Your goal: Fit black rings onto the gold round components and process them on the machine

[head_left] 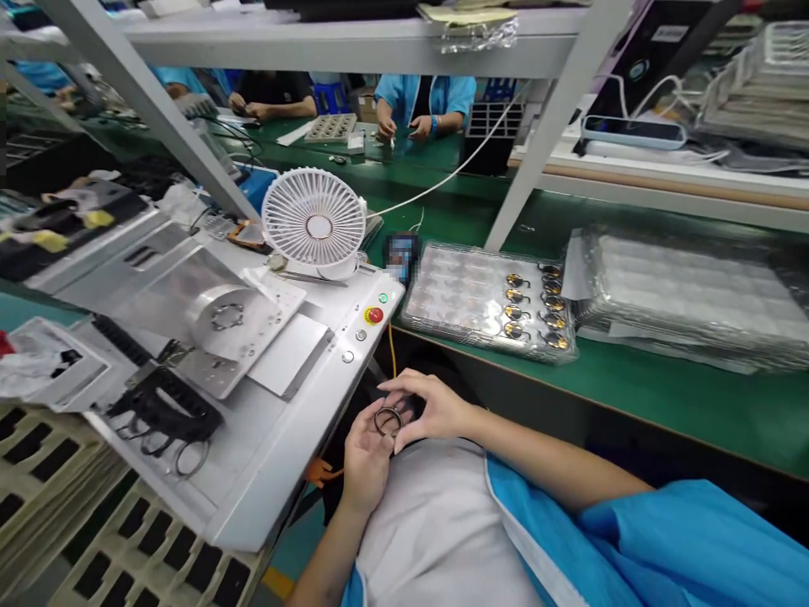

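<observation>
In front of my body, a dark, thin metal ring point(377, 423) stands tilted between my two hands. My left hand point(366, 451) cups it from the left, with the fingers curled about its rim. From the right, my right hand point(436, 407) reaches round it; the thumb is at its lower edge and the index finger arches above. Some right fingertips are hidden behind the ring and palm. To the left of my hands is a light grey machine point(253, 472) with a red stop button point(375, 315).
A white fan point(314, 221) stands on the machine. Right of it, a clear tray point(455, 291) holds several round dark parts with tails, beside stacked clear trays point(688, 295). Black brackets and rings point(170, 409) lie at left, near beige trays point(148, 539). Co-workers point(423, 105) sit across the green bench.
</observation>
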{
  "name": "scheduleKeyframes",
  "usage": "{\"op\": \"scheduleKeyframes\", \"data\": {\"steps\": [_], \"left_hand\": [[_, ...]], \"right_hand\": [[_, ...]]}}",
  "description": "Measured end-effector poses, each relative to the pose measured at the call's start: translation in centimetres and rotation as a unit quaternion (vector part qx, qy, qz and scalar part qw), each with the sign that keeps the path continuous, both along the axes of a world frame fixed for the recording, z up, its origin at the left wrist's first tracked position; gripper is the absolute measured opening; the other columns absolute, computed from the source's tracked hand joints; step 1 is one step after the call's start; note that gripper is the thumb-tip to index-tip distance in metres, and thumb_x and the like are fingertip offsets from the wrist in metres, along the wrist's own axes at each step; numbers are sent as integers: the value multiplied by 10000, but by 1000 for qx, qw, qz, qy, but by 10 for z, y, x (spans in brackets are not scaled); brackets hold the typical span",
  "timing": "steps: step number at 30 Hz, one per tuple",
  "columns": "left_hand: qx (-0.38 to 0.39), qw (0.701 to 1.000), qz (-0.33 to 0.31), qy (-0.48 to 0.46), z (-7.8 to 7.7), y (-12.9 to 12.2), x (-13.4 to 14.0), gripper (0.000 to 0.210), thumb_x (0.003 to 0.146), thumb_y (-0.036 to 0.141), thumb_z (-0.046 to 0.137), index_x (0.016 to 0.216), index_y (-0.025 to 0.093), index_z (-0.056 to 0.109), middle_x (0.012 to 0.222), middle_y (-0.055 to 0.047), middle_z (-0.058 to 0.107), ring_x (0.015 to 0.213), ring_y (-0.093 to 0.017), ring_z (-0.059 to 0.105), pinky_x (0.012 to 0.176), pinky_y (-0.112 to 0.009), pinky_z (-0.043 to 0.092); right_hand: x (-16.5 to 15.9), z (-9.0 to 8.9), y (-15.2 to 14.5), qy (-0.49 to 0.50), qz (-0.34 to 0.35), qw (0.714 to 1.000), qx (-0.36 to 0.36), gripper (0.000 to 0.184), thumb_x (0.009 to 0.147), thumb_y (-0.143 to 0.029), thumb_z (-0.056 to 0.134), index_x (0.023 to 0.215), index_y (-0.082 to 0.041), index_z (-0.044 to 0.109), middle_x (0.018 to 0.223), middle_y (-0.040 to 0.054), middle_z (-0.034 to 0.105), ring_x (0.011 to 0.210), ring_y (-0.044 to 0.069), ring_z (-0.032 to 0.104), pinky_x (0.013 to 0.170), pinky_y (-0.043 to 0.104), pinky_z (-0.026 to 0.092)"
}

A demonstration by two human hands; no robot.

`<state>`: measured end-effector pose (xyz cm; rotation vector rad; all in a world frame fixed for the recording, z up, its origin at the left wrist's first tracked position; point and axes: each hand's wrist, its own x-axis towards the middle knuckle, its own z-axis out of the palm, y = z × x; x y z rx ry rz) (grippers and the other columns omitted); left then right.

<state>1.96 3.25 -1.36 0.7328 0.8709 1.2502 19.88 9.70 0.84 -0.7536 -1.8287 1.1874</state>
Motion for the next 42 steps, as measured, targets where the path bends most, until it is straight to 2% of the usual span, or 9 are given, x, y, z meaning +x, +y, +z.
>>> {"op": "scheduleKeyframes", "data": {"steps": [6, 9, 11, 17, 21, 28, 35, 38, 42], "left_hand": [[-29, 999, 14, 44, 9, 10, 3, 553, 704, 377, 953, 1207, 255, 759, 1271, -137, 754, 972, -272, 799, 888, -415, 649], [-37, 996, 22, 76, 12, 7, -3, 562, 710, 347, 948, 1226, 236, 753, 1218, -129, 773, 994, -277, 798, 912, -413, 643], [-36, 995, 31, 87, 10, 3, -7, 543, 710, 332, 947, 1208, 230, 756, 1183, -117, 787, 1049, -272, 787, 966, -409, 626], [-30, 992, 40, 115, 3, -3, -13, 531, 706, 299, 948, 1186, 203, 741, 1175, -132, 794, 1138, -267, 757, 1031, -389, 592], [-32, 993, 38, 107, 9, -3, -11, 517, 720, 283, 940, 1183, 195, 727, 1169, -134, 793, 1135, -269, 758, 1037, -405, 588], [-51, 994, 32, 96, 17, -2, -14, 572, 677, 351, 963, 1172, 187, 728, 1157, -141, 785, 1097, -292, 765, 1056, -472, 575], [4, 993, -108, 54, 46, 9, -5, 819, 586, 476, 998, 1309, 247, 687, 1544, -218, 558, 1000, -298, 775, 924, -444, 617], [11, 992, -122, 33, 59, 12, -8, 929, 531, 535, 1007, 1354, 267, 668, 1503, -207, 597, 961, -306, 785, 896, -444, 624], [-6, 994, -108, 26, 65, 9, -22, 906, 506, 498, 1024, 1303, 199, 716, 1200, -171, 756, 934, -314, 784, 866, -427, 627]], "right_hand": [[59, 18, 42, -159, -37, 982, 92, 603, 809, -461, 912, 1306, -203, 689, 1203, 114, 715, 1120, 259, 658, 1016, 405, 536], [140, 39, 96, -372, -277, 886, 20, 175, 979, -308, 723, 1101, -184, 735, 1108, 114, 721, 1086, 264, 663, 1012, 429, 542], [191, 47, 126, -421, -338, 842, -6, 80, 964, -213, 714, 987, -140, 737, 973, 145, 700, 1073, 323, 659, 1009, 523, 530], [250, 42, 158, -475, -340, 811, -41, 200, 1014, -358, 706, 994, -159, 697, 998, 64, 694, 961, 214, 676, 887, 414, 595], [248, 40, 158, -478, -338, 810, -45, 251, 1070, -370, 617, 1079, -130, 689, 1077, 72, 684, 983, 199, 680, 898, 400, 589], [225, 61, 133, -380, -359, 852, -25, 88, 969, -178, 671, 931, -138, 739, 764, 80, 658, 911, 242, 689, 944, 385, 550], [86, 65, 52, -116, -90, 989, -9, 218, 936, -381, 711, 1039, -222, 818, 1014, 82, 755, 820, 218, 736, 762, 353, 622], [40, 67, 27, -21, -33, 999, 32, 194, 961, -380, 713, 902, -215, 798, 950, 89, 752, 789, 211, 727, 722, 342, 603], [9, 71, 21, -48, 25, 991, 118, 182, 1007, -264, 617, 857, -199, 696, 989, 102, 714, 861, 204, 687, 759, 325, 563]]}}
